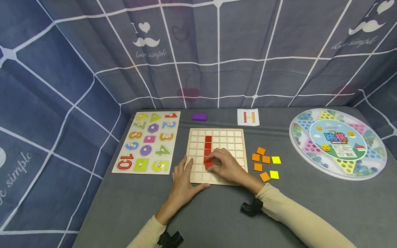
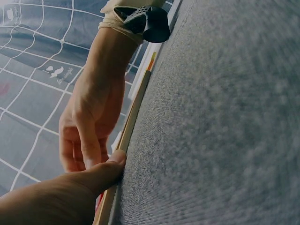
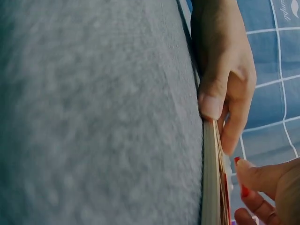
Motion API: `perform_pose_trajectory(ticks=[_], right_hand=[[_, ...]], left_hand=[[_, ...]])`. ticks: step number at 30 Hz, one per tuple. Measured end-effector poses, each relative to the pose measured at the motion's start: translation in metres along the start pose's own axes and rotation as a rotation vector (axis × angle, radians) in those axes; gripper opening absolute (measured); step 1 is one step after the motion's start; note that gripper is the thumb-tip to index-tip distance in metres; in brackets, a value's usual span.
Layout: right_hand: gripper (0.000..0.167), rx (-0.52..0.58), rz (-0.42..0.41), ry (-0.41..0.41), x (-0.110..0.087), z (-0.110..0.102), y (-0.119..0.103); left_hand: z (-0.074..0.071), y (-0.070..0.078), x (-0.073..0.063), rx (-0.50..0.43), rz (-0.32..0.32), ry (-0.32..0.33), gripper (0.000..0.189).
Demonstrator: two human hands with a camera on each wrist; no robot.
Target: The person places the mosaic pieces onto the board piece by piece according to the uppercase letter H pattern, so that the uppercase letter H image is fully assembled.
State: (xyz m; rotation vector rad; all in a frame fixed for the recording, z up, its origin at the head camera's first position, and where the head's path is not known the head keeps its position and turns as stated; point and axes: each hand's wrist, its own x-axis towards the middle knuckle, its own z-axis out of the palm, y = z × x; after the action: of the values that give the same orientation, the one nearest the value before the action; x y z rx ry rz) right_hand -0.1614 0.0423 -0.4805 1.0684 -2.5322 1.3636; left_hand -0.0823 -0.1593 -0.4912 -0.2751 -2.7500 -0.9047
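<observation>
A wooden grid board (image 1: 229, 137) lies on the table with a column of red square tiles (image 1: 207, 145) in its cells. My right hand (image 1: 227, 165) pinches a red tile (image 1: 208, 165) low over the near end of that column. In the right wrist view the red tile (image 3: 244, 190) shows between the thumb and fingers, partly hidden by them. Along the board's left side and near edge, my left hand (image 1: 183, 184) rests with fingers extended. Its thumb (image 2: 115, 161) presses on the near edge in the left wrist view.
Several orange tiles (image 1: 257, 167) and two yellow tiles (image 1: 276, 160) lie right of the board. Behind it are a purple block (image 1: 199, 117) and a pattern card (image 1: 240, 120). A number puzzle board (image 1: 141, 137) lies left, a round game box (image 1: 338, 139) right.
</observation>
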Motion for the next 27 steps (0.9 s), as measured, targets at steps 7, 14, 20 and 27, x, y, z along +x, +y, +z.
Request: perform_pose_trajectory(ticks=[7, 14, 20, 27], right_hand=[[0.034, -0.059, -0.050, 0.006, 0.000, 0.008, 0.006], [0.036, -0.081, -0.050, -0.018, 0.000, 0.012, 0.006], [0.036, -0.101, -0.039, -0.027, -0.001, 0.013, 0.006], [0.033, -0.099, -0.045, -0.034, -0.003, 0.013, 0.007]], left_hand=[[0.000, 0.001, 0.002, -0.008, -0.002, -0.009, 0.106], [0.001, -0.001, 0.001, 0.003, 0.000, -0.007, 0.106], [0.000, -0.002, 0.001, 0.012, 0.008, 0.001, 0.107], [0.000, 0.000, 0.000, 0.010, 0.006, -0.003, 0.106]])
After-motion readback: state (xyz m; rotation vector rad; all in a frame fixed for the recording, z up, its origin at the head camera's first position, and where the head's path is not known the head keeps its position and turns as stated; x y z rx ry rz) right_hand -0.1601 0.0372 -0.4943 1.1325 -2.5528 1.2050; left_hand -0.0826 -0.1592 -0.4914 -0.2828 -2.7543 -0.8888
